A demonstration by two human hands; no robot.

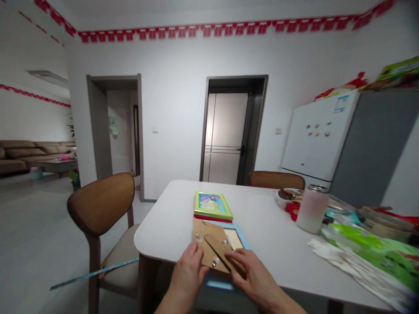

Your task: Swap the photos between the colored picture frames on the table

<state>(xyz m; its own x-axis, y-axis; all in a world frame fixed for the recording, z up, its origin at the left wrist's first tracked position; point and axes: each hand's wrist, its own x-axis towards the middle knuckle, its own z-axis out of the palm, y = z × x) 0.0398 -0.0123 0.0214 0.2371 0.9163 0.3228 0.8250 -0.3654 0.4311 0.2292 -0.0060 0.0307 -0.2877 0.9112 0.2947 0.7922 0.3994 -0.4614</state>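
Observation:
A brown picture frame backing board [214, 231], with metal clips and a fold-out stand leg [218, 251] on its face, is tilted over a light blue picture frame [242, 236] at the near table edge. My left hand [188, 272] is closed on the board's left edge. My right hand [252, 274] grips the board's right side by the lower end of the leg. The blue frame's opening shows a pale cream sheet; the board and my hands hide the rest. Just beyond lies a green picture frame [225, 213] with a princess picture, stacked on something red.
The white table [275, 248] holds a pink and white tumbler [312, 209], white gloves [343, 261] and a green plastic package [376, 248] on the right. A wooden chair [104, 200] stands left, with a patterned strip [93, 274] across it. Another chair [277, 179] is at the far side.

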